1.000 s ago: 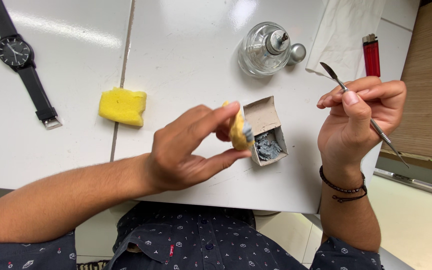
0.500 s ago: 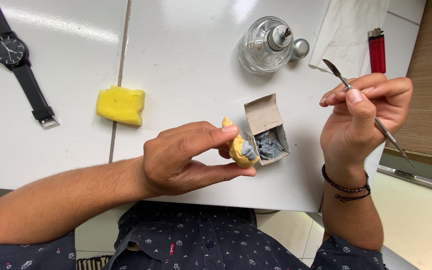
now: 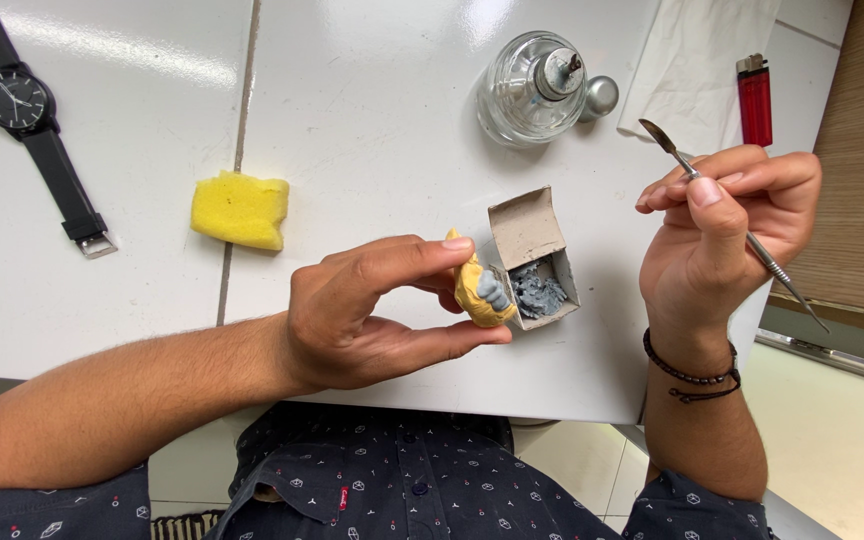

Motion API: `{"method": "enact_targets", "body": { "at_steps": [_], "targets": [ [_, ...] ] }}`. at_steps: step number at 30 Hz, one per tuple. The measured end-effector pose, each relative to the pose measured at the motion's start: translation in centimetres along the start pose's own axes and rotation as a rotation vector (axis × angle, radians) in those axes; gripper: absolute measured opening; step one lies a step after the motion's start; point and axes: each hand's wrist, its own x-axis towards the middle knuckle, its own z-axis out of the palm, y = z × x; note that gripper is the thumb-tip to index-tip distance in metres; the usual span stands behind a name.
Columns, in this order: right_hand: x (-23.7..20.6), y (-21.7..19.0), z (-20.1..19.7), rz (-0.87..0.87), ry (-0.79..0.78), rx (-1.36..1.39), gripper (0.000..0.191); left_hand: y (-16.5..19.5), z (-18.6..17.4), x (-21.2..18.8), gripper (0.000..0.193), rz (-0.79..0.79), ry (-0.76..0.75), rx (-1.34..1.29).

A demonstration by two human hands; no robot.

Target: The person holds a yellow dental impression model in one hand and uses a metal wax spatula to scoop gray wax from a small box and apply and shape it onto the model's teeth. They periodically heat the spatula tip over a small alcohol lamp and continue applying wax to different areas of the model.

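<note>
The left hand (image 3: 372, 315) pinches a small yellow model (image 3: 477, 290) with a grey lump on it between thumb and fingers, above the white table (image 3: 372, 130), just beside an open cardboard box (image 3: 535, 262) that contains grey material. The right hand (image 3: 727, 225) grips a thin metal spatula tool (image 3: 722, 215), its tip pointing up and away. Farther on the table stand a glass alcohol burner (image 3: 537, 88), a red lighter (image 3: 754, 98), a yellow sponge (image 3: 240, 209) and a black wristwatch (image 3: 27, 110).

A yellow lump (image 3: 472, 292) with a grey piece pressed into it was pinched upright beside the open cardboard box (image 3: 534, 262); a slim metal spatula (image 3: 727, 215) slanted upward.
</note>
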Motion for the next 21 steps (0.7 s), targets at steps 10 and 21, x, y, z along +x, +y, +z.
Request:
{"method": "enact_targets", "body": {
  "at_steps": [10, 21],
  "targets": [
    [0.6, 0.2, 0.6, -0.038, -0.094, -0.088, 0.014, -0.2, 0.1, 0.1, 0.069, 0.001, -0.021, 0.004],
    [0.4, -0.5, 2.4, -0.021, -0.203, -0.186, 0.014, -0.6, 0.1, 0.3, 0.067, -0.226, 0.018, -0.159]
  ]
}}
